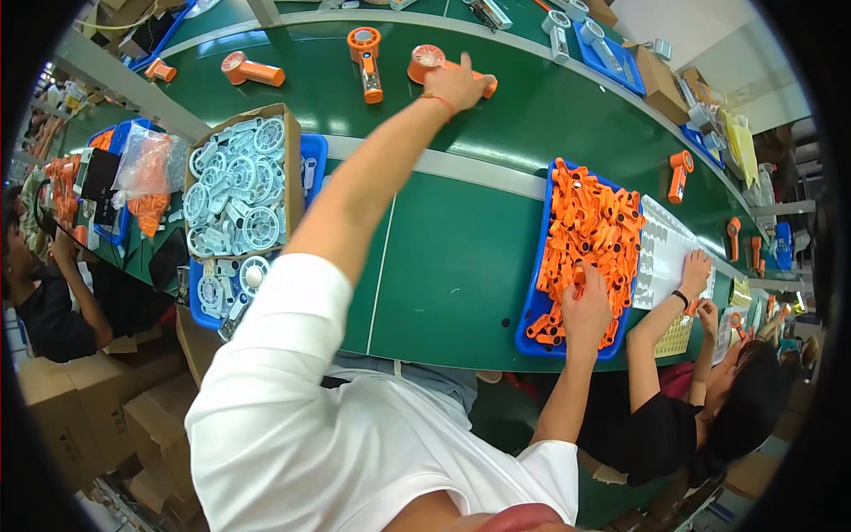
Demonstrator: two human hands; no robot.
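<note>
My left hand (454,86) reaches across to the far green conveyor, its fingers closed over the handle of an orange handheld fan (427,58) lying on its side. The fan's round head shows to the left of the hand. My right hand (588,306) is over a blue tray (529,310) heaped with small orange plastic parts (589,213). Between its thumb and fingers is one orange plastic part (579,282), partly hidden by the fingers.
More orange fans (365,66) lie along the conveyor. At left, a cardboard box (293,168) of pale blue fan parts rests on a blue tray (315,151). At right, a co-worker's hand (696,273) is at a white moulded tray (660,239).
</note>
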